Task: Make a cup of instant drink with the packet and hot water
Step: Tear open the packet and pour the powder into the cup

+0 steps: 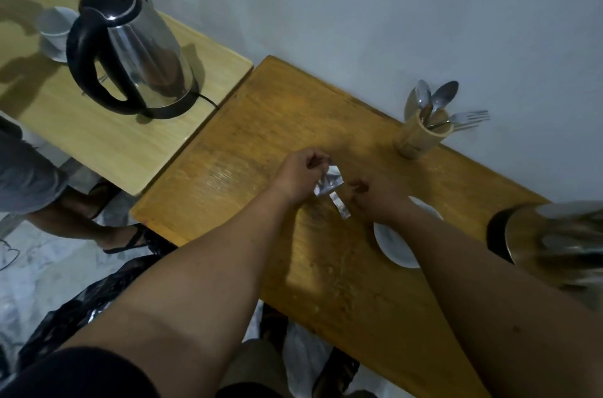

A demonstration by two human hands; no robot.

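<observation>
Tearing the packet [329, 183] open over the table [248, 149], the left hand [298, 177] pinches its body while the right hand [372, 198] grips the torn strip [340, 204], just left of the saucer [396, 242], likely for pouring.

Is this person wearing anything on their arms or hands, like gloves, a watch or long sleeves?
No gloves, watch, rings or bracelets show. The left hand and right hand are bare, as are both forearms. The only clothing visible is a dark, short sleeve at the left upper arm; the right upper arm runs out of frame.
</observation>
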